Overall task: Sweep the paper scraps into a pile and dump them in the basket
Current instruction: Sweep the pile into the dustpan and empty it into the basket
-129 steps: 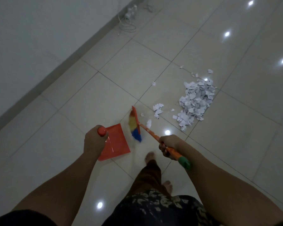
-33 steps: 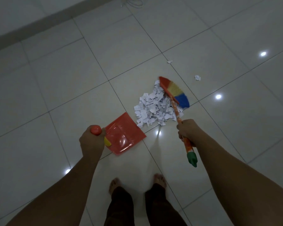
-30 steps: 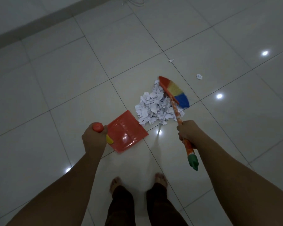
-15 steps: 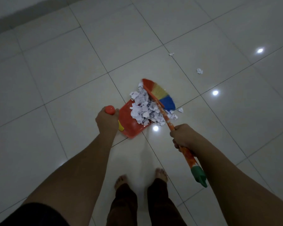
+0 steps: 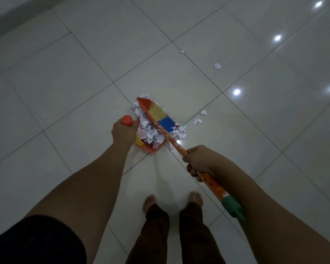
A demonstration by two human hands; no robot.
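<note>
The dustpan [image 5: 151, 147] is gripped at its knobbed handle by the left hand [image 5: 123, 131] and kept low on the floor [image 5: 65, 82], likely so scraps [image 5: 151, 133] slide in. Most scraps are heaped on it, pressed by the broom [image 5: 158, 116], whose stick is clenched in the right hand [image 5: 198, 161]. A few strays [image 5: 197, 121] are left on the tiles to the right, two more farther off. No basket is seen.

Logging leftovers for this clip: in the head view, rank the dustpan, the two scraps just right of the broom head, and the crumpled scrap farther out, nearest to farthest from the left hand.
1. dustpan: held by the left hand.
2. two scraps: right of the broom head.
3. crumpled scrap: far upper right.
</note>
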